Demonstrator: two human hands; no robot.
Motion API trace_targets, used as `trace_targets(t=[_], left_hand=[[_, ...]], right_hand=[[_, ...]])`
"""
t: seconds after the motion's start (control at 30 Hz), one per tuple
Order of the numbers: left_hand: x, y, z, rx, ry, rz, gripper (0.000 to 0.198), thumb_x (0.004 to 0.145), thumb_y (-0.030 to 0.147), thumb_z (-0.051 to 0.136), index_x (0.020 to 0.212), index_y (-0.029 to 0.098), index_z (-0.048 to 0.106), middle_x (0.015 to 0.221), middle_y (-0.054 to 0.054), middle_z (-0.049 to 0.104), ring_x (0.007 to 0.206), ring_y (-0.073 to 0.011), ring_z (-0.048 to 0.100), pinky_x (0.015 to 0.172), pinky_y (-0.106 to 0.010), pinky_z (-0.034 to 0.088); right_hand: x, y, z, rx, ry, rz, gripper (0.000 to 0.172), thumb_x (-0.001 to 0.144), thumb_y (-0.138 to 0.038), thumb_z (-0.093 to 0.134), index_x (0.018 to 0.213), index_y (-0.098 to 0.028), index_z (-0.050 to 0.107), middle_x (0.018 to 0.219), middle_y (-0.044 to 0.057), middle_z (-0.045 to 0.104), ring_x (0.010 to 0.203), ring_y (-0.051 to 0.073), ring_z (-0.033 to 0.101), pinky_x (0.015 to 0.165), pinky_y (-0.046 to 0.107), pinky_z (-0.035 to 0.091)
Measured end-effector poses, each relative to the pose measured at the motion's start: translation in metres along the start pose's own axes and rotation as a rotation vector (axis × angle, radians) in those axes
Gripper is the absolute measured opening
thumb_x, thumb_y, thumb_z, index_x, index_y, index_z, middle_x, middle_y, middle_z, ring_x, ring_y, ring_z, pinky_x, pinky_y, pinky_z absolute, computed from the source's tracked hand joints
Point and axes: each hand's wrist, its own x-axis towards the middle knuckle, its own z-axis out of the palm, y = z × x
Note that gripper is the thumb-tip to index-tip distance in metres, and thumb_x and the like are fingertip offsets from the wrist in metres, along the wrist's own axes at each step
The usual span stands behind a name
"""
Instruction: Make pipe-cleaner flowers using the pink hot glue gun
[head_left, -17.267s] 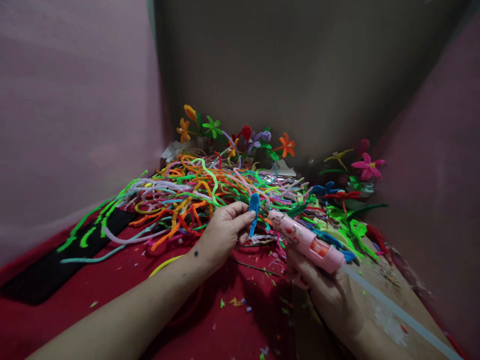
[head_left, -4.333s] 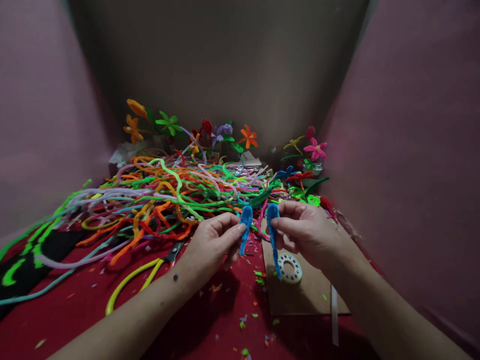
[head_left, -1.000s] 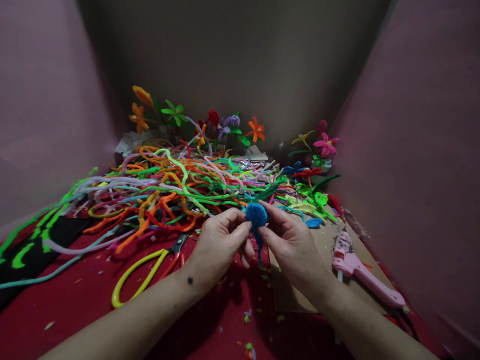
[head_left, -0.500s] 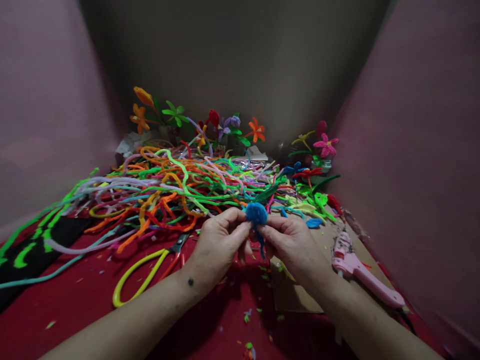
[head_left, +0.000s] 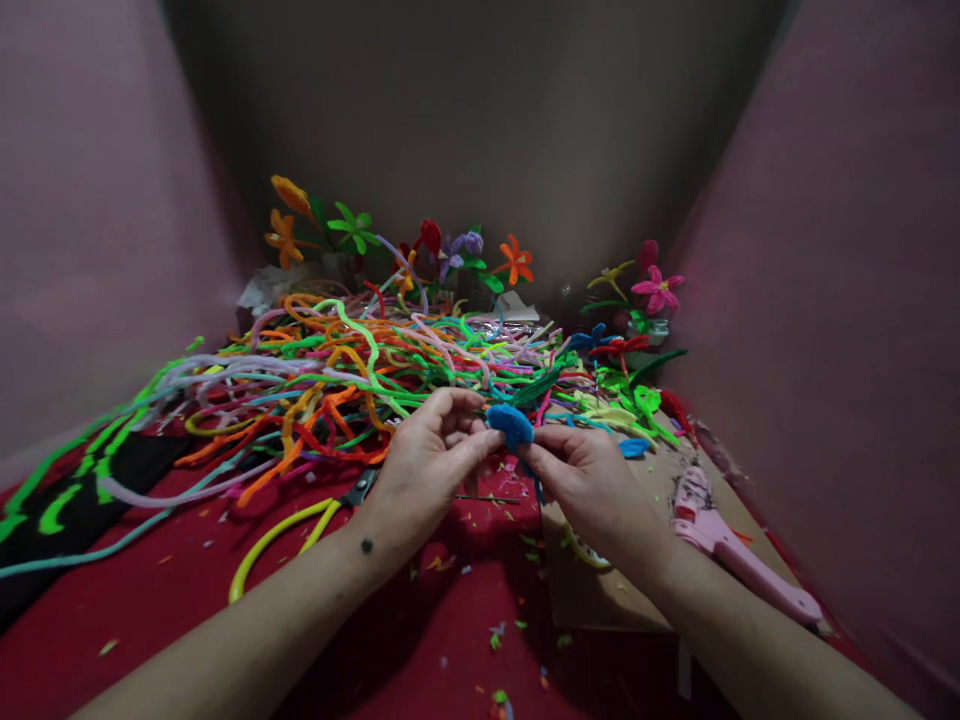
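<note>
A blue pipe-cleaner piece, shaped into a flat rounded petal with a short tail below, is held up between both hands. My right hand pinches its right lower side between thumb and forefinger. On the left edge rests the thumb of my left hand, the other fingers curled behind it and the forefinger raised a little off the piece. How far those left fingers reach behind the petal is hidden. Just beyond it lies a dark green leaf shape.
A heap of colourful pipe cleaners spreads across the red cloth. Yellow-handled scissors lie by my left forearm. To the right, a pink glue gun rests on cardboard. Finished pipe-cleaner flowers stand at the back.
The blue petal has tipped and looks flatter and wider. My left forefinger has lifted from its top, and the left hand has shifted slightly left. My right hand keeps its pinch.
</note>
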Motion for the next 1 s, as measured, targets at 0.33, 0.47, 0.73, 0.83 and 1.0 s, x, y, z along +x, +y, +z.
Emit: trace_targets(t=[0.33,0.47,0.73,0.83,1.0], left_hand=[[-0.005,-0.006,-0.005,0.336,0.071,0.326,0.016,0.078,0.022,0.057,0.094,0.021,0.055,0.077,0.001,0.058,0.066,-0.0114,0.057,0.06,-0.022,0.046],[-0.005,-0.007,-0.009,0.569,0.033,0.571,0.017,0.079,0.014,0.054,0.094,0.021,0.058,0.085,-0.002,0.059,0.077,-0.0126,0.056,0.07,-0.022,0.044],[-0.006,-0.004,-0.011,0.644,-0.005,0.67,0.017,0.081,0.009,0.049,0.092,0.019,0.057,0.08,-0.002,0.056,0.072,-0.0114,0.054,0.067,-0.021,0.043],[-0.006,-0.004,-0.011,0.654,0.003,0.659,0.016,0.082,0.011,0.048,0.092,0.019,0.057,0.078,-0.002,0.057,0.071,-0.0114,0.054,0.066,-0.021,0.043],[-0.005,-0.005,-0.012,0.662,-0.017,0.699,0.013,0.082,0.011,0.05,0.089,0.019,0.057,0.078,-0.002,0.057,0.07,-0.011,0.054,0.065,-0.021,0.044]], right_hand=[[-0.004,0.012,0.005,-0.238,0.055,-0.166,0.024,0.083,-0.016,0.045,0.076,-0.018,0.068,0.061,0.0,0.06,0.056,0.012,0.047,0.054,0.024,0.033],[-0.005,0.013,0.005,-0.303,0.033,-0.168,0.024,0.083,-0.014,0.044,0.073,-0.017,0.066,0.064,0.002,0.061,0.059,0.013,0.049,0.055,0.025,0.034],[-0.004,0.013,0.003,-0.159,-0.007,-0.119,0.025,0.084,-0.019,0.045,0.081,-0.019,0.069,0.069,0.001,0.063,0.064,0.014,0.051,0.059,0.026,0.037],[-0.001,0.011,0.0,0.074,-0.063,-0.017,0.022,0.082,-0.026,0.05,0.08,-0.019,0.071,0.064,-0.001,0.06,0.059,0.012,0.048,0.055,0.024,0.036],[0.004,0.011,-0.004,0.235,-0.144,0.144,0.016,0.073,-0.022,0.058,0.071,-0.016,0.072,0.051,-0.004,0.047,0.048,0.007,0.034,0.044,0.021,0.025]])
